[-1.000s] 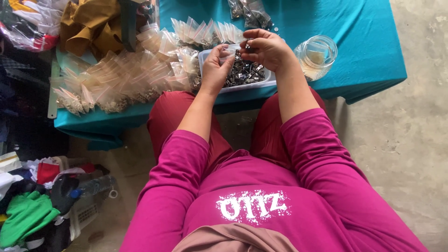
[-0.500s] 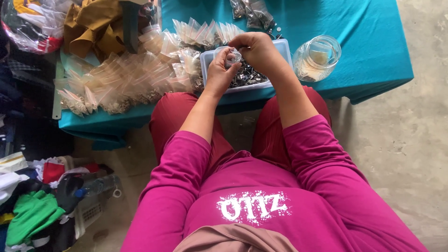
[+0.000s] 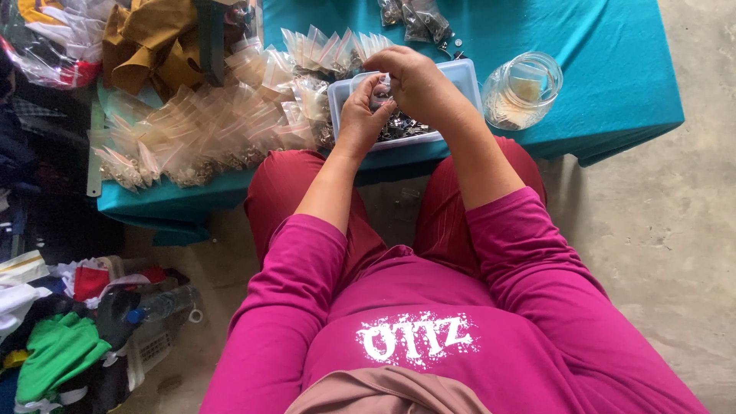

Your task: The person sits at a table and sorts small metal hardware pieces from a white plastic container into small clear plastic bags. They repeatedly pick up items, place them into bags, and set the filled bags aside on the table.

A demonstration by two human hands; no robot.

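My left hand (image 3: 357,116) and my right hand (image 3: 416,83) meet over a white rectangular tray (image 3: 464,75) of small dark metal parts (image 3: 400,126) on a teal-covered table (image 3: 606,92). Both hands pinch a small clear plastic bag (image 3: 380,89) between their fingertips; what is inside it is too small to tell. To the left of the tray lies a heap of small clear filled bags (image 3: 207,130). A clear jar (image 3: 523,89) lies just right of the tray, near my right hand.
Mustard cloth (image 3: 149,46) and a plastic bag (image 3: 46,38) sit at the table's back left. More filled bags (image 3: 414,15) lie at the far edge. Clothes, a plastic bottle (image 3: 157,304) and a basket crowd the floor at left. Bare concrete floor (image 3: 675,230) lies to the right.
Both hands have drawn closer together over the tray and now hold the small bag between them. The camera view has shifted slightly.
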